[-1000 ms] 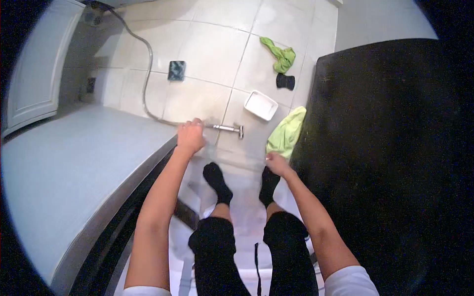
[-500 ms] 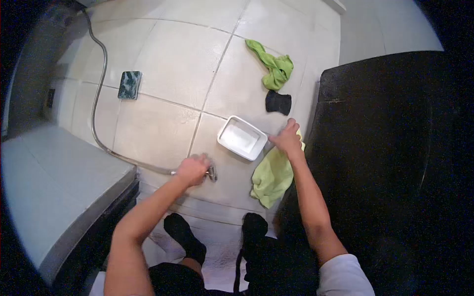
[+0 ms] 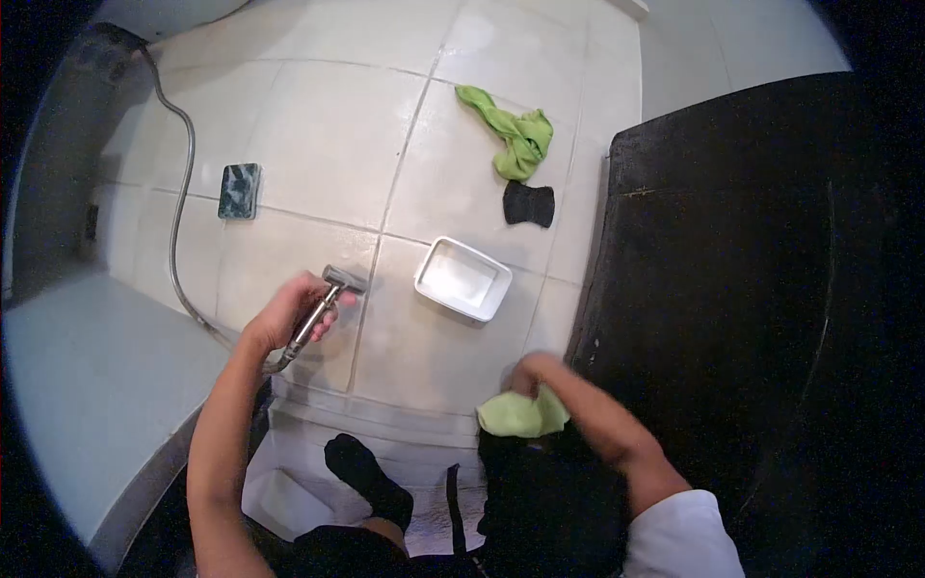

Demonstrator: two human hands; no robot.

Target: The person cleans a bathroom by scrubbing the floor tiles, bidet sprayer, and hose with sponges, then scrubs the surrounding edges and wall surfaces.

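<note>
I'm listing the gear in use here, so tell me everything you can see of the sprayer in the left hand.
The sprayer is slim and silvery, shiny like metal, with a straight handle and a short, barrel-shaped head set crosswise like a T. The left hand grips the handle, partly hiding it. It slants, head away from the person, and looks raised over the pale tiled floor. A grey hose runs from its lower end. No water can be seen coming out.

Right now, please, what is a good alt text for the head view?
A left hand holds a metal spray nozzle on a hose; the right hand holds a pale green cloth. On the tiled floor are a white tub, a black pad, a darker green cloth and a dark patterned block.
</note>
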